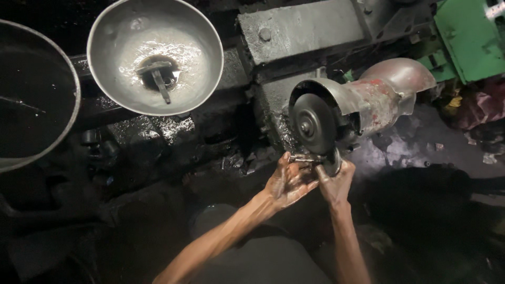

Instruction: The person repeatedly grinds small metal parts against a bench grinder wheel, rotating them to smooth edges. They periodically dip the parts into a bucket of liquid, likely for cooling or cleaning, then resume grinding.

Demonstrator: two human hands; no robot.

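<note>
A bench grinder with a worn red and grey housing stands at centre right, its dark grinding wheel facing me. Both my hands are just below the wheel. My left hand grips a small metal part by its near end. My right hand pinches the same part from the right, beside a dark round piece at the wheel's lower edge. The hands are oily and touch each other.
A large metal bowl with a little liquid and a small tool in it sits at upper left. A bigger dark basin is at the far left. Grey metal blocks lie behind the grinder, a green machine part at top right.
</note>
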